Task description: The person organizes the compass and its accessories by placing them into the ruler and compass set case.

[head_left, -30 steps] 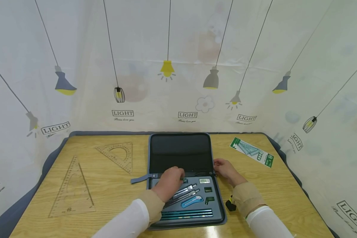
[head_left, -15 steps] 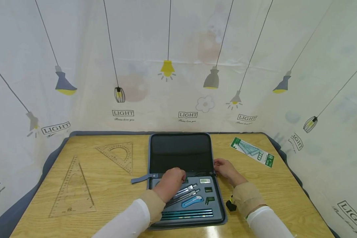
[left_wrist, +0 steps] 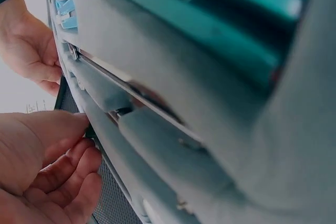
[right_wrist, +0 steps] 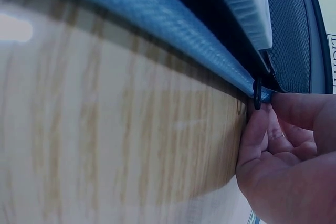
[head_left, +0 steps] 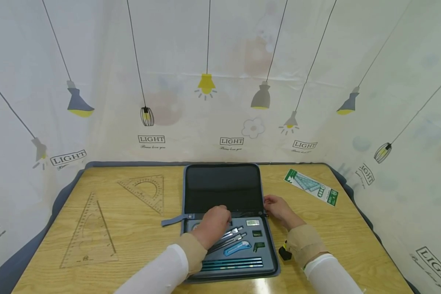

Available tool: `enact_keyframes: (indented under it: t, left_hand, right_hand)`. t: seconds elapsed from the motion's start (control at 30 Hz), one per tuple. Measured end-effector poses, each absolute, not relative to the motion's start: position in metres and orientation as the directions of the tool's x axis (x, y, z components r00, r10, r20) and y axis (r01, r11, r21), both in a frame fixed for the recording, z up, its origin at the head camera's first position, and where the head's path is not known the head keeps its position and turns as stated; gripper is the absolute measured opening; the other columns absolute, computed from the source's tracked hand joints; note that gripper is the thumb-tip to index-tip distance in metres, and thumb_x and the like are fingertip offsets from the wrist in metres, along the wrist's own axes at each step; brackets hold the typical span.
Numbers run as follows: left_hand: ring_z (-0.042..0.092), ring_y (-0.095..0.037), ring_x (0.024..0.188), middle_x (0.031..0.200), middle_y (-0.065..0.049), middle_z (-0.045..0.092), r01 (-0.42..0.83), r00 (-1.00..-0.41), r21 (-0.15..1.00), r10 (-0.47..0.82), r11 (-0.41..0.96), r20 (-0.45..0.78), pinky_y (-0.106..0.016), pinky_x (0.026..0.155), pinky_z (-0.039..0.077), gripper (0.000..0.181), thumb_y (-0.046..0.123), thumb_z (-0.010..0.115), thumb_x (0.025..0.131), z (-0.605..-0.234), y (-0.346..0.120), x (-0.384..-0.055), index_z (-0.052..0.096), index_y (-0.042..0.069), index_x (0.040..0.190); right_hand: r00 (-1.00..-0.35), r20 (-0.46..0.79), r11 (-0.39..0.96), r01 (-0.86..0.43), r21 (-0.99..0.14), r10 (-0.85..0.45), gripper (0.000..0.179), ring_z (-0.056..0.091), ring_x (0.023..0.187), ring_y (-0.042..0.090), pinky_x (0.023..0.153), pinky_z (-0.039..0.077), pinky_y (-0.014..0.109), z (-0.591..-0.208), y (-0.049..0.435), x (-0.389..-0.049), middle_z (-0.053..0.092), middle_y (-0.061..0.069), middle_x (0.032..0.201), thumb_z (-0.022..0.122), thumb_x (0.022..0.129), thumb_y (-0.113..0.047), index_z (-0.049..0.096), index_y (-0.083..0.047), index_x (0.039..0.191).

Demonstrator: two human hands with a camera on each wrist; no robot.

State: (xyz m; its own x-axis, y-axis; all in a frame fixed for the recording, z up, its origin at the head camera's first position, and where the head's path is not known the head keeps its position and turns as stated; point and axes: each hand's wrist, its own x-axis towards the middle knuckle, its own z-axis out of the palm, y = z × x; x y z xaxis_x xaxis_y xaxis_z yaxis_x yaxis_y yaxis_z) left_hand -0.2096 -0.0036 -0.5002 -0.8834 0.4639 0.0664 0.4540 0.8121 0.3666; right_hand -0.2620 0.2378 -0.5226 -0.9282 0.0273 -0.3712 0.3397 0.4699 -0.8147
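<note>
A zip case [head_left: 273, 261] lies unfolded on the table, its grey foam tray toward me and its black mesh lid toward the back. Over the tray's upper part, my left hand [head_left: 214, 222] pinches a small dark green piece [left_wrist: 90, 131] between thumb and fingers; its kind is mostly hidden. Just below that hand, metal compasses [head_left: 226, 243] sit in their slots, beside a blue utility knife [head_left: 237, 248]. At the case's right side by the fold, my right hand [head_left: 279, 208] pinches the blue fabric edge [right_wrist: 266, 96], close to a dark zipper pull [right_wrist: 258, 94].
Pencils [head_left: 235, 263] fill the tray's near slots; an eraser [head_left: 252, 223] and small dark green pieces [head_left: 259, 246] sit on its right. Two clear set squares [head_left: 90, 241] lie on the left. A green-white printed card [head_left: 311, 187] lies at back right. A patterned curtain surrounds the table [head_left: 139, 237].
My left hand has shifted slightly to the right over the tray, and the dark green piece at its fingertips is now nearly covered in the head view. The right hand stays in place.
</note>
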Motion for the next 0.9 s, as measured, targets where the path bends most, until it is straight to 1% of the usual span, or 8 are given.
enact_keyframes:
  t: [0.07,0.2,0.3,0.4,0.67,0.83,0.9]
  left_hand:
    - [0.059,-0.011,0.074,0.081,0.001,0.063,0.458,-0.881,0.361,0.470,0.813,0.059,-0.024,0.066,0.052,0.010,0.004,0.068,0.083,-0.5009,-0.0025,-0.2108,0.074,0.011,0.087]
    - [0.060,-0.011,0.078,0.085,0.001,0.065,0.442,-0.884,0.350,0.466,0.826,0.018,-0.024,0.069,0.053,0.020,-0.002,0.067,0.082,-0.5009,-0.0001,-0.2129,0.072,0.012,0.094]
    - [0.062,-0.012,0.082,0.089,0.000,0.066,0.436,-0.887,0.334,0.462,0.836,0.002,-0.025,0.073,0.054,0.023,-0.002,0.067,0.082,-0.5011,0.0011,-0.2133,0.071,0.013,0.099]
    - [0.063,-0.014,0.086,0.092,-0.001,0.066,0.435,-0.887,0.333,0.463,0.836,-0.002,-0.026,0.076,0.054,0.024,-0.003,0.067,0.082,-0.5002,0.0010,-0.2129,0.072,0.013,0.101]
    - [0.062,-0.013,0.083,0.089,-0.001,0.065,0.479,-0.868,0.300,0.496,0.825,0.023,-0.024,0.073,0.054,0.022,-0.003,0.068,0.081,-0.5005,-0.0023,-0.2113,0.075,0.013,0.096]
    - [0.061,-0.012,0.078,0.084,0.000,0.064,0.475,-0.874,0.301,0.484,0.826,0.052,-0.023,0.067,0.053,0.020,-0.002,0.067,0.081,-0.5010,-0.0045,-0.2113,0.075,0.013,0.091]
    - [0.060,-0.012,0.075,0.081,0.000,0.063,0.463,-0.881,0.313,0.468,0.829,0.062,-0.024,0.065,0.052,0.016,0.000,0.068,0.082,-0.5009,-0.0063,-0.2114,0.075,0.013,0.088]
  right_hand:
    - [-0.930,-0.367,0.468,0.337,-0.817,0.029,0.029,0.057,0.093,0.021,0.080,0.050,0.033,-0.5225,0.2375,-0.2621,0.060,0.013,0.106,0.046,0.095,-0.003,0.056,0.000,0.122]
    - [-0.930,-0.365,0.465,0.337,-0.819,0.030,0.029,0.057,0.092,0.020,0.079,0.050,0.032,-0.5227,0.2372,-0.2624,0.060,0.013,0.105,0.046,0.095,-0.002,0.056,0.000,0.122]
    - [-0.929,-0.368,0.461,0.340,-0.819,0.031,0.029,0.057,0.092,0.021,0.080,0.050,0.033,-0.5228,0.2372,-0.2623,0.060,0.013,0.105,0.046,0.095,-0.002,0.056,0.001,0.122]
    - [-0.928,-0.372,0.460,0.343,-0.819,0.030,0.029,0.057,0.094,0.021,0.082,0.050,0.034,-0.5230,0.2372,-0.2623,0.059,0.014,0.106,0.045,0.095,-0.002,0.056,0.000,0.123]
    - [-0.928,-0.372,0.464,0.341,-0.818,0.027,0.030,0.057,0.094,0.021,0.083,0.050,0.035,-0.5234,0.2379,-0.2625,0.060,0.014,0.107,0.045,0.096,-0.003,0.055,0.000,0.124]
    - [-0.927,-0.373,0.464,0.343,-0.816,0.030,0.030,0.057,0.095,0.021,0.084,0.050,0.035,-0.5220,0.2366,-0.2623,0.059,0.013,0.107,0.045,0.096,-0.004,0.055,0.000,0.125]
    - [-0.926,-0.377,0.463,0.346,-0.816,0.029,0.030,0.057,0.095,0.021,0.084,0.050,0.035,-0.5217,0.2362,-0.2621,0.059,0.014,0.108,0.045,0.096,-0.004,0.055,0.000,0.125]
